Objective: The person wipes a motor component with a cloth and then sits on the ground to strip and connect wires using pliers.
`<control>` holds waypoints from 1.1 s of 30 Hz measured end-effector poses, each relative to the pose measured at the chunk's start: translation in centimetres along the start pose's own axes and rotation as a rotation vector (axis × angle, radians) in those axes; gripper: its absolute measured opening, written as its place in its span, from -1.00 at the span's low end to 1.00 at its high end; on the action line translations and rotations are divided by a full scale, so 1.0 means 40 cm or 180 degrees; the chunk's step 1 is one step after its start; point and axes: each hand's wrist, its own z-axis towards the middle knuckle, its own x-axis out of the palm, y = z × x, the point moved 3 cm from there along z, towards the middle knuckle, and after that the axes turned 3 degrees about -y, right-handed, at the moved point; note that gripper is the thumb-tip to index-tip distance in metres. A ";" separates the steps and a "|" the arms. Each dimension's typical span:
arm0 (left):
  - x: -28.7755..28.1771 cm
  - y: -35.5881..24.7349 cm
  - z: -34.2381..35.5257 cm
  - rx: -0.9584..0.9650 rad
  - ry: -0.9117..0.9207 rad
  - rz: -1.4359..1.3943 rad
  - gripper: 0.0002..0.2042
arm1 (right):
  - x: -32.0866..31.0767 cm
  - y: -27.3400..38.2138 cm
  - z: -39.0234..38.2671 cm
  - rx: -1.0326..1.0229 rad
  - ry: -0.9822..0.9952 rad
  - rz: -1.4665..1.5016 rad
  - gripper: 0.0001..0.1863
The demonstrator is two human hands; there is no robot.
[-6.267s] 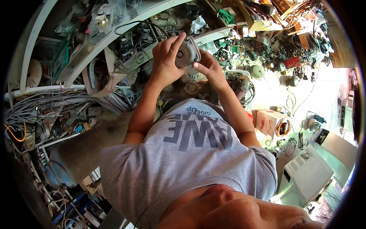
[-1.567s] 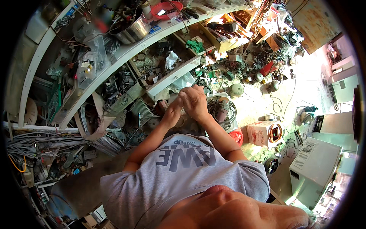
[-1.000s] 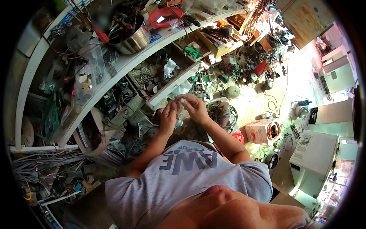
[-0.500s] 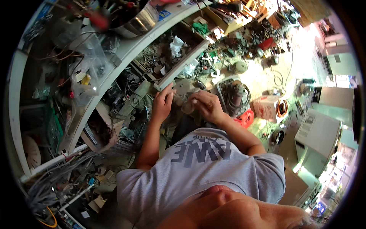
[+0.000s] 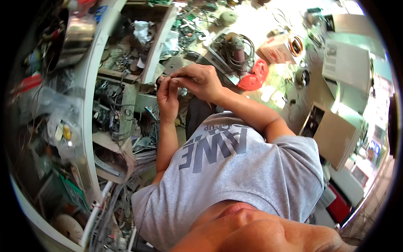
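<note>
My left hand (image 5: 168, 100) and my right hand (image 5: 200, 80) meet in front of my chest, right before a cluttered white shelf (image 5: 98, 80). Their fingertips pinch together on a small shiny metal part (image 5: 181, 90), most of it hidden by the fingers. My right hand lies over the top, and my left comes up from below with its fingers pointing up. My grey printed T-shirt (image 5: 235, 168) fills the lower middle of the view.
The shelf holds a steel pot (image 5: 77, 35), scrap electronics and wires. A bundle of cables (image 5: 107, 214) hangs at lower left. On the floor to the right lie a coil of cable (image 5: 235, 44), a red plastic piece (image 5: 254, 77), a cardboard box (image 5: 336, 134) and a white appliance (image 5: 348, 63).
Earlier both hands held a round grey device up at the shelf. They have come down and closed fingertip to fingertip on a small part, and the view has swung, so the shelf stands at left.
</note>
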 end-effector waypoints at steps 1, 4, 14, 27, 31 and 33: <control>-0.005 -0.016 -0.004 0.0048 -0.0087 0.0229 -0.82 | -0.009 0.016 0.008 -0.0242 0.0078 -0.0165 -0.86; 0.043 -0.093 -0.032 0.0013 -0.0028 -0.0037 -0.89 | -0.036 0.029 0.009 -0.0958 0.0034 -0.0652 -0.90; 0.132 -0.173 -0.126 0.0709 -0.0918 0.1147 -0.80 | -0.197 -0.080 -0.021 -0.0067 -0.0218 0.0545 -0.82; 0.334 -0.194 -0.148 0.0908 -0.0439 0.2176 -0.85 | -0.339 0.081 -0.108 -0.1713 0.0654 -0.0659 -0.77; 0.397 -0.195 -0.147 0.0647 -0.0332 0.1920 -0.89 | -0.395 0.032 -0.137 -0.1619 0.0371 -0.0838 -0.79; 0.424 -0.192 -0.146 0.0567 -0.0245 0.1832 -0.89 | -0.426 0.031 -0.157 -0.1535 0.0263 -0.0850 -0.76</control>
